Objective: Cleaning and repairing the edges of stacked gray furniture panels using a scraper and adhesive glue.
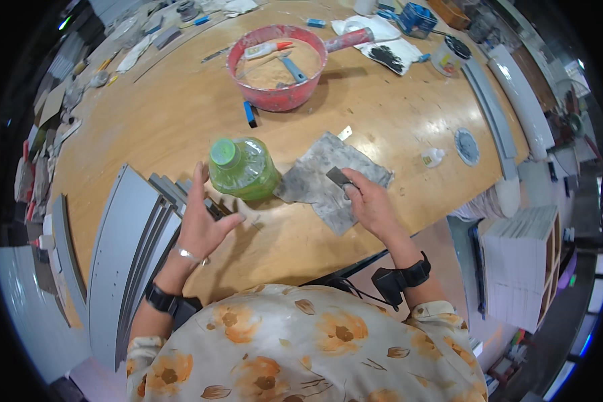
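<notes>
My left hand (202, 224) is open, thumb spread away from the fingers, just left of a green plastic bottle (251, 177) with a green cap. A gap shows between thumb and bottle. Between the thumb and forefinger of my right hand (374, 204) is a small dark grey flat piece (338, 176); I cannot make out its exact kind. That hand is over a stained grey cloth (328, 161) spread on the wooden table (174, 134). Grey curved panels (124, 221) lean together beside my left forearm, their far ends partly behind the hand.
Beyond the bottle stands a red long-handled basin (275, 97) with a glue tube and a blue-handled tool in it. To the right are a small white bottle (433, 157), a grey-smeared disc (467, 147), a paint tub (450, 57) and long grey strips (492, 110).
</notes>
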Demonstrator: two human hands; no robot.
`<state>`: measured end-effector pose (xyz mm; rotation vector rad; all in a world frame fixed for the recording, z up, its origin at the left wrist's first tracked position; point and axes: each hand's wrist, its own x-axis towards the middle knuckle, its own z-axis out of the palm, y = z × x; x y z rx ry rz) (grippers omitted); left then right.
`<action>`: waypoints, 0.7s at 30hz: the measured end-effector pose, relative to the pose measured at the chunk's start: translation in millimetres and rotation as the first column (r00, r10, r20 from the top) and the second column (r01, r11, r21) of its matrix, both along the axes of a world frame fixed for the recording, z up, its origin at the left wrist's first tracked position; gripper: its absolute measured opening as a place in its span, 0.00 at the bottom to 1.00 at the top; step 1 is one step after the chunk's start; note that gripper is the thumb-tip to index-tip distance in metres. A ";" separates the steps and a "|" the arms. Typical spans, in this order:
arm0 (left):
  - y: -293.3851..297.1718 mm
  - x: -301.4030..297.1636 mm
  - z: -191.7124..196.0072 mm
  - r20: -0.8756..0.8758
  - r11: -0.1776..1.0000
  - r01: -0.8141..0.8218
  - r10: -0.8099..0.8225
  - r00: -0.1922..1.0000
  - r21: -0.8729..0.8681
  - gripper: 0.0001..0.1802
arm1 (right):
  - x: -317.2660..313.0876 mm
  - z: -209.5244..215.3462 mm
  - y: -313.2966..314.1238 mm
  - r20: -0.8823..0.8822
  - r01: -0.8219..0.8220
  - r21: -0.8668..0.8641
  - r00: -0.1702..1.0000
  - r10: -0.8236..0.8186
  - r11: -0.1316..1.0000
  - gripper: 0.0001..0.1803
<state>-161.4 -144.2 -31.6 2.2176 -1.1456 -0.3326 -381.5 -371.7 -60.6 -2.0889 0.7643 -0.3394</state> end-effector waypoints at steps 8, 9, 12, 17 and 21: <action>-56.6 -1.9 -18.1 -0.578 0.932 -0.136 -0.091 0.811 -0.337 0.52 | -6.7 26.9 -52.7 0.006 -0.216 -0.137 0.976 0.219 0.967 0.21; -62.8 -3.5 -20.7 -0.572 0.950 -0.146 -0.039 0.819 -0.274 0.48 | -13.8 23.8 -57.1 -0.002 -0.207 -0.128 0.978 0.209 0.970 0.21; -94.7 -8.2 -26.7 -0.489 0.961 -0.174 0.048 0.871 -0.216 0.40 | -24.2 16.8 -68.2 -0.002 -0.213 -0.106 0.977 0.214 0.971 0.21; -143.3 -19.3 -31.3 -0.466 0.914 -0.135 -0.064 0.883 -0.382 0.41 | -40.4 7.7 -75.3 0.098 -0.202 -0.099 0.972 0.212 0.974 0.21; -186.7 -26.3 -27.9 -0.329 0.882 0.000 -0.176 0.928 -0.471 0.44 | -57.3 11.2 -83.0 0.046 -0.221 -0.220 0.971 0.236 0.950 0.22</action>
